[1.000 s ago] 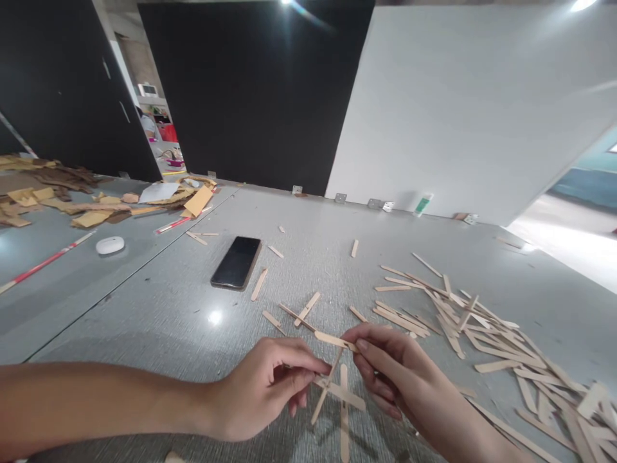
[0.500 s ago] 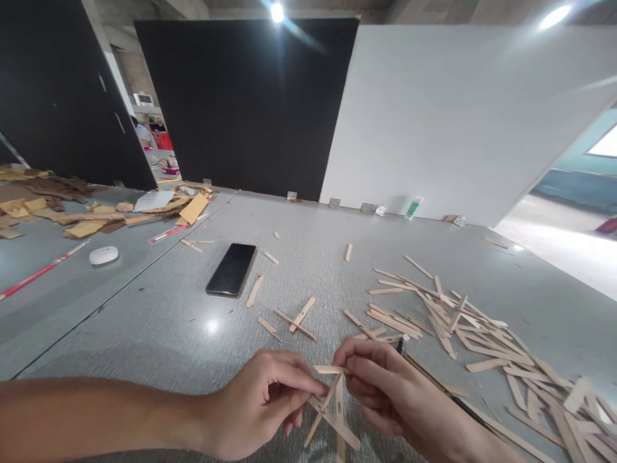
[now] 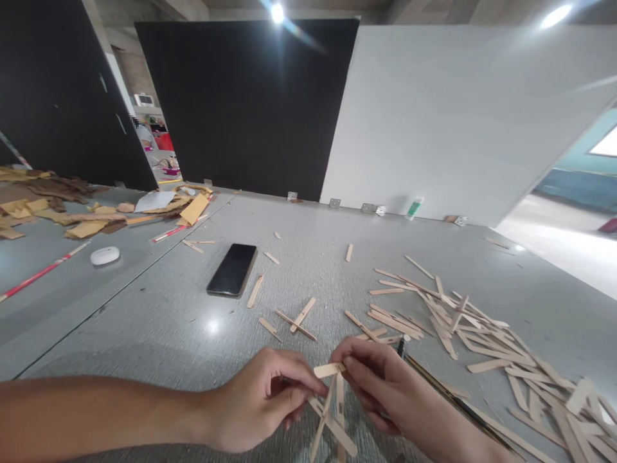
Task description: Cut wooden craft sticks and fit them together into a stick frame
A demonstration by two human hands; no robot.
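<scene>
Between my hands is a small frame of crossed wooden craft sticks (image 3: 338, 433), low at the front of the table. My left hand (image 3: 263, 402) pinches the frame from its left side, thumb and forefinger on a slanting stick. My right hand (image 3: 380, 382) is closed around the end of a short craft stick (image 3: 326, 370) at the top of the frame, whose free end points left. The fingertips partly hide where the sticks join. Just beyond my hands, two sticks lie crossed (image 3: 303, 315) on the table.
A large heap of craft sticks (image 3: 511, 350) spreads at right. A phone (image 3: 232, 270) lies left of centre, and a white earbud case (image 3: 105, 256) farther left. Torn cardboard (image 3: 87, 215) covers the far left. A green-and-white tube (image 3: 414, 208) stands by the white panel (image 3: 448, 116).
The short stick in my right hand has turned, so its flat face now shows more. The frame has tilted slightly; my left hand has barely moved.
</scene>
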